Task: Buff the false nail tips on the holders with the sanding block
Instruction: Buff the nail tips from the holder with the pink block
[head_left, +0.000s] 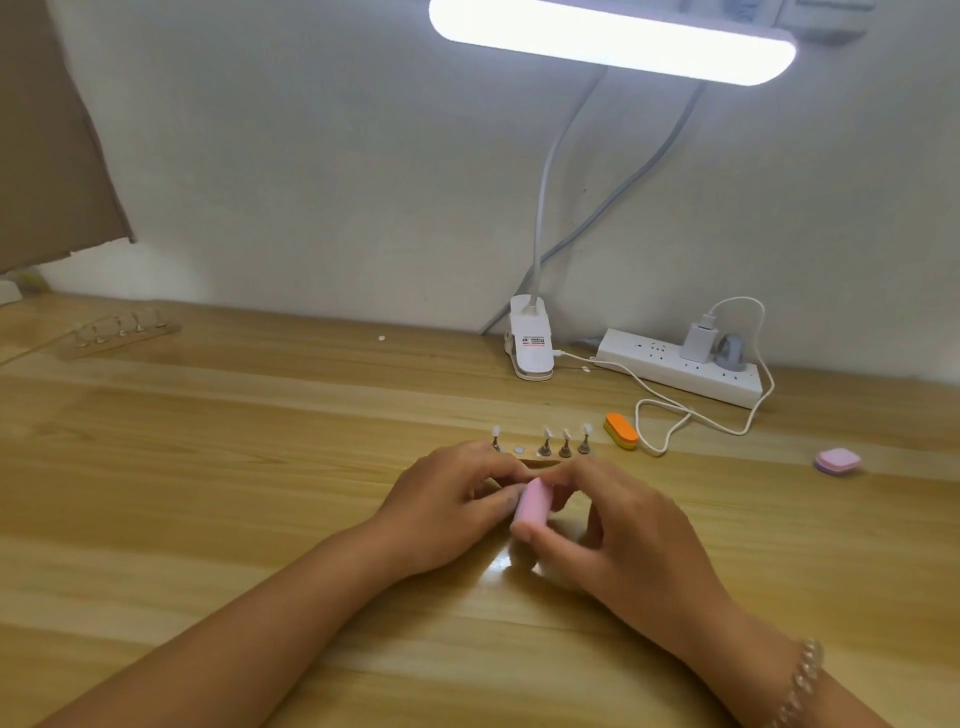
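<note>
A pink sanding block (532, 503) sits between my two hands at the table's middle. My right hand (608, 525) grips it, thumb at its near end and fingers over the far side. My left hand (452, 499) has its fingers curled in against the block, pinching something small that the hands hide. Just behind the hands stands a clear base (540, 456) with several upright holders carrying pale nail tips (546, 434); one slot holds only a flat disc (518, 450).
An orange sanding block (621, 430) lies right of the base, a pink-and-purple one (837, 461) at far right. A white cable (675, 415), power strip (680, 366) and lamp clamp (530, 345) sit behind. A second holder base (122, 332) stands far left.
</note>
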